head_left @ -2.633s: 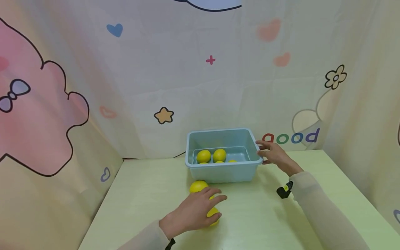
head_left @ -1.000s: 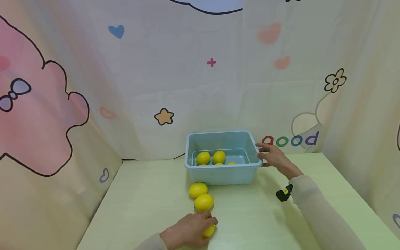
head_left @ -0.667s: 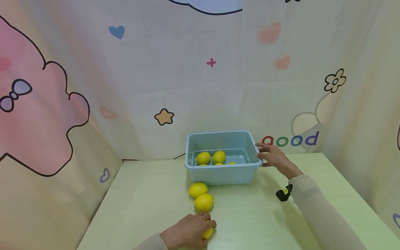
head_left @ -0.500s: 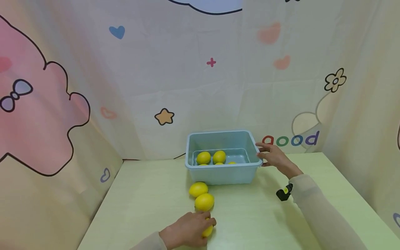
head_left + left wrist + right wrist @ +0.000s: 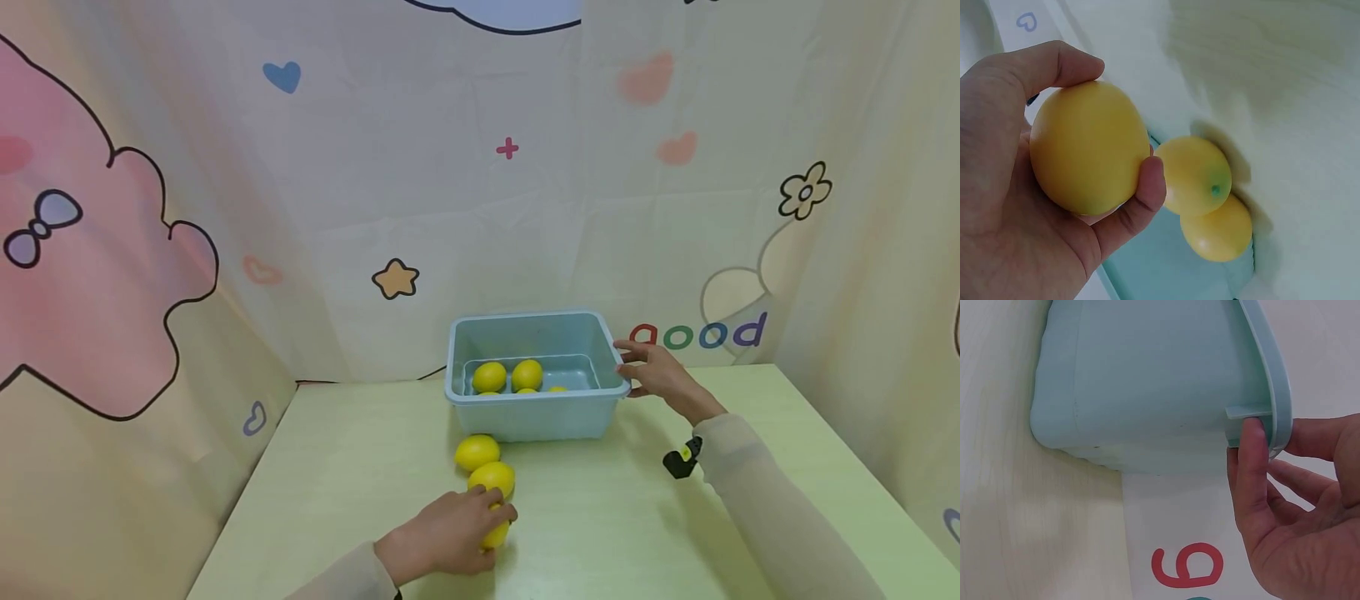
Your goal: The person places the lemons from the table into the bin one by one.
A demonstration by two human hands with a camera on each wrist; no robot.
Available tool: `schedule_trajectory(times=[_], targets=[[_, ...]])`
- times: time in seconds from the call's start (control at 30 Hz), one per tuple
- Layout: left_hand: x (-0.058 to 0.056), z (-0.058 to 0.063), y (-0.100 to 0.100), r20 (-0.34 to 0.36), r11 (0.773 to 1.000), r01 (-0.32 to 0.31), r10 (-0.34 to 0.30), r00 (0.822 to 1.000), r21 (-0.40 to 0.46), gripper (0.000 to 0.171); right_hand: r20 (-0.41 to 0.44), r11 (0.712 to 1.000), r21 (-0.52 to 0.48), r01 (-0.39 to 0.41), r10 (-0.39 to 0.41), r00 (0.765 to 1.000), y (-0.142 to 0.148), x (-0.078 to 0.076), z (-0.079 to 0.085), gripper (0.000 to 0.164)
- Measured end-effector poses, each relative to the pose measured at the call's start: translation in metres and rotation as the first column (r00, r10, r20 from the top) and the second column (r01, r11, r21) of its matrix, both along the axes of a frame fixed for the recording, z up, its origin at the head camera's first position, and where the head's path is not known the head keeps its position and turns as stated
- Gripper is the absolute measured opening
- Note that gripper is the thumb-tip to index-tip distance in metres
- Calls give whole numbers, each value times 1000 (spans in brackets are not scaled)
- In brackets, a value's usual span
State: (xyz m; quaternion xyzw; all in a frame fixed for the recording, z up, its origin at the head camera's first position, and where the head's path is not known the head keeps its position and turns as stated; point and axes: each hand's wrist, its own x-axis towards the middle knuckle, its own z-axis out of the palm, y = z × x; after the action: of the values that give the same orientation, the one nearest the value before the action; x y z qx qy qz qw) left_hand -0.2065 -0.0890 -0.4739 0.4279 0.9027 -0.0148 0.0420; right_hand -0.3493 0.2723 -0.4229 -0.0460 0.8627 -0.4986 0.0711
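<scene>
My left hand [image 5: 455, 531] grips a lemon [image 5: 1088, 147]; in the left wrist view thumb and fingers curl round it, and in the head view they partly cover it. Just beyond lie two more lemons on the table, a nearer lemon [image 5: 491, 481] and a farther lemon [image 5: 477, 452] touching or almost touching it. Behind them stands a light blue plastic bin [image 5: 536, 419] with several lemons inside, some half hidden by its front wall. With its thumb and a finger, my right hand [image 5: 1300, 506] pinches the bin's rim at the right end.
The pale wooden table [image 5: 345, 467] carries the bin near its back edge. A printed curtain [image 5: 480, 208] hangs behind the bin and down both sides. A small black device [image 5: 682, 458] is strapped at the right wrist.
My left hand came back toward the table's front and took hold of the nearest lemon. In the last half second it has risen slightly with it. The right hand keeps its place.
</scene>
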Motion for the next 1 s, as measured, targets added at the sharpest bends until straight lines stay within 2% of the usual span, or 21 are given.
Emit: schedule_trajectory(times=[0.3, 0.63, 1.0], targets=[[-7, 18, -2, -50, 1000, -9, 10, 999, 27, 46, 7, 1000, 20, 15, -15, 1000, -1, 0, 2, 61], [-17, 36, -6, -156, 997, 2, 10, 988, 73, 45, 17, 1000, 7, 19, -19, 1000, -2, -1, 2, 61], [-33, 64, -9, -165, 997, -11, 24, 986, 81, 43, 27, 1000, 5, 25, -25, 999, -2, -1, 2, 62]])
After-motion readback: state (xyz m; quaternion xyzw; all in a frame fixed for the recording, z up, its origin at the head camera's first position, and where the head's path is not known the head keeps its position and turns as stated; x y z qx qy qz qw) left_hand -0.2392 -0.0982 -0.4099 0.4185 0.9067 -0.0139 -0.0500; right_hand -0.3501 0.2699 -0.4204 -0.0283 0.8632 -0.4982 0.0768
